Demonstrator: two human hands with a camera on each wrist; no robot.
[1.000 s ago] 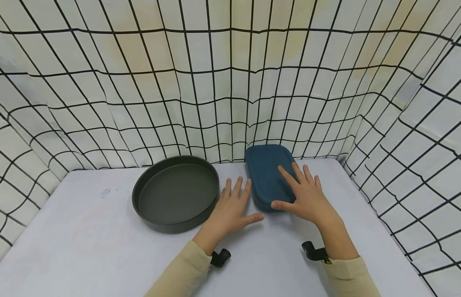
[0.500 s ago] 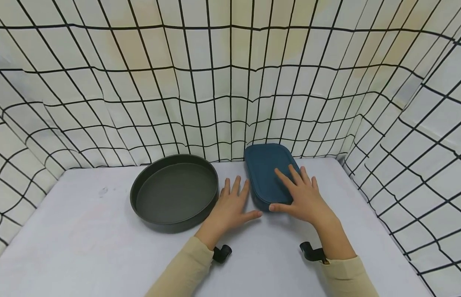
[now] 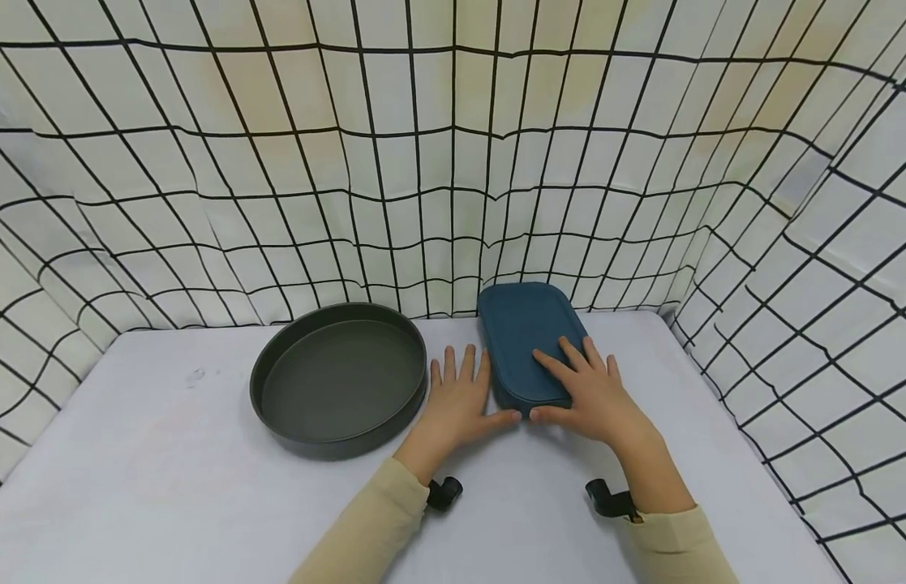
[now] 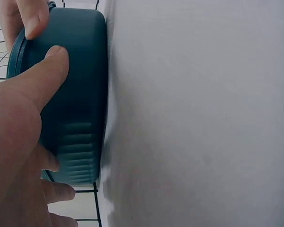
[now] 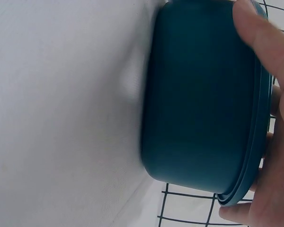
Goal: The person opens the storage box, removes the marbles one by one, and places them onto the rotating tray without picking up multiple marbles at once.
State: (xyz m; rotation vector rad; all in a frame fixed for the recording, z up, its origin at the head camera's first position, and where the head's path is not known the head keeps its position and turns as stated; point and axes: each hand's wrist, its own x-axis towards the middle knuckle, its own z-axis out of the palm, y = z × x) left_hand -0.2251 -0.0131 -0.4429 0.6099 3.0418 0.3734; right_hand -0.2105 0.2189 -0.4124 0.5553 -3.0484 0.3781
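A blue rectangular lidded food container (image 3: 527, 328) with rounded corners lies on the table towards the back. My left hand (image 3: 456, 408) is at its near left corner, fingers straight along the left side. In the left wrist view, the left thumb rests against the container's near wall (image 4: 80, 94), which shows ribs further along. My right hand (image 3: 594, 401) lies over the lid's near right part with spread fingers. In the right wrist view, the right thumb (image 5: 255, 28) is at the near end by the lid's rim (image 5: 258, 137).
A round dark grey pan (image 3: 343, 381) with a low rim stands left of the container, close to my left hand. A white cloth covers the table (image 3: 168, 470). White walls with black netting (image 3: 394, 146) rise behind and at both sides.
My right hand has moved slightly left and down onto the container's lid. My left thumb has come closer to the right thumb at the near end. The container stays in place.
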